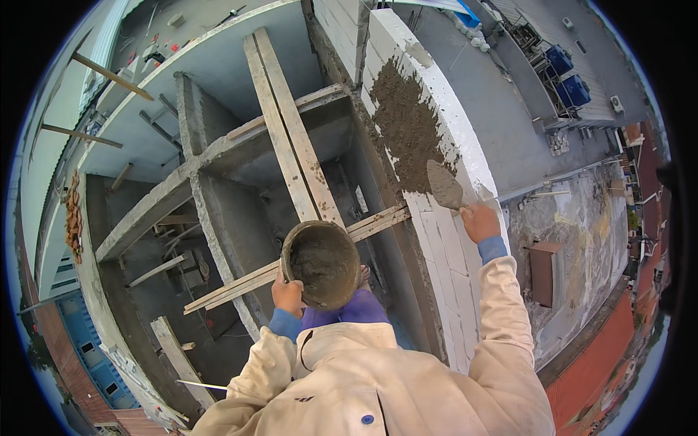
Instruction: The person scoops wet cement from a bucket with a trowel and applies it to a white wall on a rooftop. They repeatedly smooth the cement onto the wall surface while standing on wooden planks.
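My left hand (288,294) grips the rim of a round bucket (352,245) at its left side. Wet grey mortar (323,265) lies inside it, and the bucket is held in front of my body. Out to the right, my right hand (480,223) is closed around the handle of a trowel (444,184). The trowel's mortar-smeared blade lies against the white block wall (441,280), at the lower right edge of a rough patch of brown-grey mortar (404,120). Below that patch the wall shows bare blocks with joints.
Two long wooden planks (282,131) run away from me across deep concrete compartments. More planks (243,285) cross beneath the bucket. Concrete beams (195,166) divide the open drops at left. Beyond the wall's right edge lie lower roofs (465,138) and blue tanks (574,91).
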Demonstrator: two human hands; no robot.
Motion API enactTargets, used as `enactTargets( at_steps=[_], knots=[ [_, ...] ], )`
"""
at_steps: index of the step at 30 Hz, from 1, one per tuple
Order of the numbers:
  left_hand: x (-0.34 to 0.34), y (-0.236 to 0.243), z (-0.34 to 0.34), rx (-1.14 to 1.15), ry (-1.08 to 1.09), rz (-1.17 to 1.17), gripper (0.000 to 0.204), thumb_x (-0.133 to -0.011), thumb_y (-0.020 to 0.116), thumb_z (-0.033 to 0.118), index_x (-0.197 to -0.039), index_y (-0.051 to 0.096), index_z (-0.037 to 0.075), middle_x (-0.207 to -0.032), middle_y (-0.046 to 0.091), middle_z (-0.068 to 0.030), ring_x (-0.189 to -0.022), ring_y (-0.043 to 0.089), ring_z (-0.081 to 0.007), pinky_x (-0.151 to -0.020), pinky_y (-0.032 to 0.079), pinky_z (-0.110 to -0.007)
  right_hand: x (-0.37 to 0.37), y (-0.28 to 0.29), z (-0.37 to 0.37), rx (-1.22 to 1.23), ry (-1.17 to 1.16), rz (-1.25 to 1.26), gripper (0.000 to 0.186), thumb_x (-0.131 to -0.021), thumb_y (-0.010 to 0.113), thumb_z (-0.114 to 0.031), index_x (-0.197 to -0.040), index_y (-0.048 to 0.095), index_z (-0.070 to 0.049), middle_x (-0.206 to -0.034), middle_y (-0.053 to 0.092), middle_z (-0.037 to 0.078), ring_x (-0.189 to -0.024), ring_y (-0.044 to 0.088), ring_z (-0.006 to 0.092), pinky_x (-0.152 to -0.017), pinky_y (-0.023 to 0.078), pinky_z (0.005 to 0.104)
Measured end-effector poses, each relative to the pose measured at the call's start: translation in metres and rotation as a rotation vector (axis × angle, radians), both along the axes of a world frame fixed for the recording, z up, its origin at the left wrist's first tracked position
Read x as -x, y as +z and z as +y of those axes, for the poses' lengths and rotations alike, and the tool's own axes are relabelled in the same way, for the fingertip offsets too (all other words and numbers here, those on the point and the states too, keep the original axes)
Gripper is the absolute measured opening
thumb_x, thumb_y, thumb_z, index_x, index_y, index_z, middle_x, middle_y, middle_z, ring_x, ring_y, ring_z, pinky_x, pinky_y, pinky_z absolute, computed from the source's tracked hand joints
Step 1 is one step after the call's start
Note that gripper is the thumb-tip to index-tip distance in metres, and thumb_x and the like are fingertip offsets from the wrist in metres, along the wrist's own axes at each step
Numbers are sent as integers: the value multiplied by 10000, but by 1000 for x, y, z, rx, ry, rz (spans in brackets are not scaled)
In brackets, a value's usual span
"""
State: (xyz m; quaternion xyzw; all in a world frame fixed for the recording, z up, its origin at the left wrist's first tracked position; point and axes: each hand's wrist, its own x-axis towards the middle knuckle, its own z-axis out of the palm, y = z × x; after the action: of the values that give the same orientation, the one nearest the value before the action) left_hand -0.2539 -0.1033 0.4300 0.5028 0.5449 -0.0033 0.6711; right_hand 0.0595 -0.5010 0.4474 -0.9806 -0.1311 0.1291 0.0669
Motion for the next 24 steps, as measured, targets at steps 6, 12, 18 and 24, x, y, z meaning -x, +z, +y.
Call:
enactTargets(
  at_steps=[6,12,18,24],
  knots=[
    [-49,32,-36,-101,-292,-149,814,-753,523,-93,-1558,483,23,-1203,716,-131,-953,682,-198,-898,530,-300,104,89,69,153,424,136,304,-941,689,-307,-1154,732,-93,-1119,712,141,-1039,705,375,-905,563,480],
    [-93,56,-67,-273,-454,-358,795,-751,516,-93,-1536,517,31,-1116,726,-116,-915,653,-173,-835,509,-274,152,47,101,48,399,266,283,-973,644,-263,-1169,708,-69,-1106,716,140,-1039,712,331,-890,581,458],
    [-100,58,-48,73,-256,-433,799,-764,517,-91,-1548,518,64,-1044,712,-71,-826,624,-145,-758,503,-255,200,21,107,-336,70,-45,330,-979,658,-280,-1221,699,-59,-1075,716,140,-973,716,354,-839,585,451],
    [-82,38,-17,108,-155,-341,752,-800,453,-75,-1527,473,113,-1028,662,-83,-778,696,-188,-660,684,-420,185,6,126,-455,135,69,349,-975,678,-297,-1214,717,-46,-1069,733,143,-979,720,341,-823,588,427]
  ],
)
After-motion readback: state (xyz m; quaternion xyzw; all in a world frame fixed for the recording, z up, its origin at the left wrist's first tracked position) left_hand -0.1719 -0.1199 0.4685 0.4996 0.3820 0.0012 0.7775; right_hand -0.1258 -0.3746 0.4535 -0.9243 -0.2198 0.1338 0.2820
